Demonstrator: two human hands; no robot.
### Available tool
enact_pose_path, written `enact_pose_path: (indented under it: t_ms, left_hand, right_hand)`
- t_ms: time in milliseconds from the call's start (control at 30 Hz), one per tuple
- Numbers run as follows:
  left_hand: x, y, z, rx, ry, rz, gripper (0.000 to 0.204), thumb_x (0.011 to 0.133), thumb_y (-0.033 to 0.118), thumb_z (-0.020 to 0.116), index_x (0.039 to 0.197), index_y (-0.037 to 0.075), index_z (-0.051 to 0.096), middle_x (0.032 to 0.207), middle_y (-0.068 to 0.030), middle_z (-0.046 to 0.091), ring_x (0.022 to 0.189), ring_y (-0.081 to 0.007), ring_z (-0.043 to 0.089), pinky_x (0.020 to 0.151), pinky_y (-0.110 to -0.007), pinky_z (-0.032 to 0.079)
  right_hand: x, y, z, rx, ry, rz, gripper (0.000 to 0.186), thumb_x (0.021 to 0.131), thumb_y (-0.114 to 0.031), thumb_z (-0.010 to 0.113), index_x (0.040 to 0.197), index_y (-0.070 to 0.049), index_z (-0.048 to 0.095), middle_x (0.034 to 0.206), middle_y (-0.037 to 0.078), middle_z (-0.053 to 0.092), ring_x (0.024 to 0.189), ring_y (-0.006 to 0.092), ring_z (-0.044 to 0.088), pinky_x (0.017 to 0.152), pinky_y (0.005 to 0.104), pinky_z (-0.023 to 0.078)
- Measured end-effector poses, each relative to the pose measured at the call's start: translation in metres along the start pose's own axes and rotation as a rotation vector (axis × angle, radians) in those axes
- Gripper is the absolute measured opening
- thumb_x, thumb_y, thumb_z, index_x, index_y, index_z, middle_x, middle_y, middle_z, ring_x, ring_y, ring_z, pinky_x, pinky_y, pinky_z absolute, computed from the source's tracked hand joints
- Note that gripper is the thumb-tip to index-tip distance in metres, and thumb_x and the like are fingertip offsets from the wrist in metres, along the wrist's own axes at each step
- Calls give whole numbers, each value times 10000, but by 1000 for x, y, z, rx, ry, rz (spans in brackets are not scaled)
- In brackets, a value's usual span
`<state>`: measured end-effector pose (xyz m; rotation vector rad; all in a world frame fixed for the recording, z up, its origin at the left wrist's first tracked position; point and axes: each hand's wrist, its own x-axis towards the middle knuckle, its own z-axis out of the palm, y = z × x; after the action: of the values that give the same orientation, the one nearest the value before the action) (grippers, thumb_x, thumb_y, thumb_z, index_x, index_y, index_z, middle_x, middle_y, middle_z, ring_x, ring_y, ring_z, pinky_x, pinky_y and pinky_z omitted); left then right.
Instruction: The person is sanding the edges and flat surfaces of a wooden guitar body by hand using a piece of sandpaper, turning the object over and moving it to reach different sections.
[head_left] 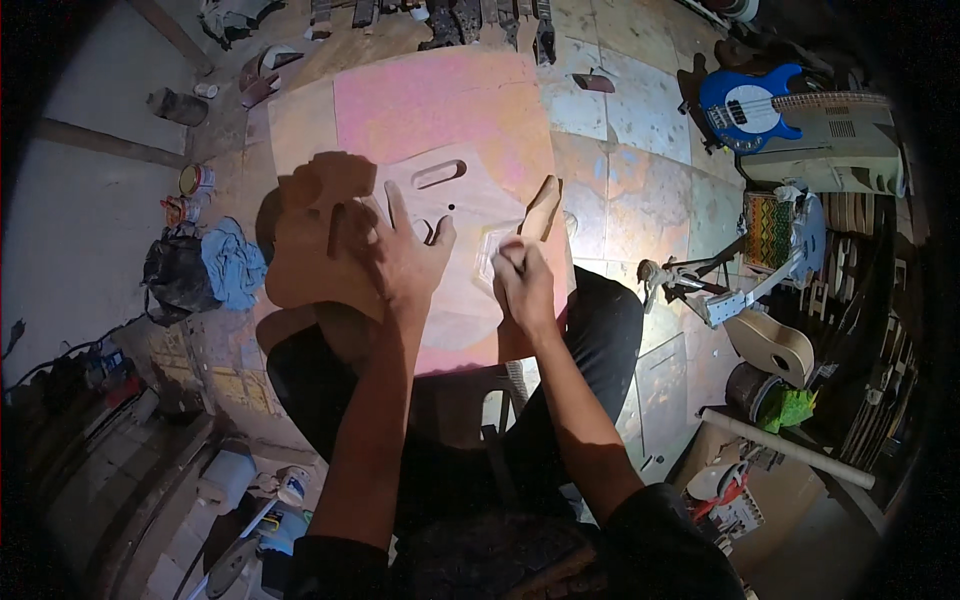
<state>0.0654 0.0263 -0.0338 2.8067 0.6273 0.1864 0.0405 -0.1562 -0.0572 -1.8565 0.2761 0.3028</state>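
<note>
A wooden guitar body [465,300] lies over a pink and orange stained board [430,100] in front of my knees. A long rounded slot [440,175], a small dark hole [451,207] and other cut-outs are in its pale face. Its left part looks dark brown, in shade. My left hand [412,245] is open on it, fingers spread, thumb by a curved cut-out. On the right, my right hand [524,275] is closed over an angular recess [488,260]; what its fingers hold is hidden and partly blurred. A curved wooden edge [541,208] shows just beyond that hand.
A blue bass guitar [745,108] lies at the far right, with a metal stand [700,285] and a small pale guitar body [770,345] nearer. Left on the tiled floor are a blue cloth [234,262], a black bag [178,272] and tins [196,180]. Several guitar necks [490,20] lie beyond the board.
</note>
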Motion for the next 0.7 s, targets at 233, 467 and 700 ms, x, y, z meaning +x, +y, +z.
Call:
enact_pose_path:
  t_ms: [233, 467, 700]
  left_hand:
    - [-1, 0, 8, -90, -20, -29, 932, 819, 552, 703, 1550, 61, 397, 1580, -305, 298, 1438, -512, 326, 1150, -645, 278]
    - [9, 5, -1, -30, -44, -50, 929, 829, 550, 687, 1559, 63, 382, 1597, -298, 287, 1429, -501, 353, 1122, -637, 334]
    - [7, 7, -7, 2, -128, -43, 955, 849, 535, 691, 1603, 96, 302, 1615, -308, 250, 1450, -523, 316, 1171, -597, 316]
  right_hand:
    - [9, -4, 7, -94, 62, -134, 167, 928, -76, 724, 942, 20, 587, 745, 74, 593, 703, 141, 567, 671, 312, 486]
    - [0, -5, -1, -32, 17, -27, 205, 921, -96, 747, 866, -4, 572, 746, 73, 617, 692, 136, 566, 665, 321, 494]
    - [1, -2, -3, -165, 34, -87, 258, 901, -116, 765, 850, 17, 550, 749, 125, 593, 691, 197, 559, 667, 336, 476]
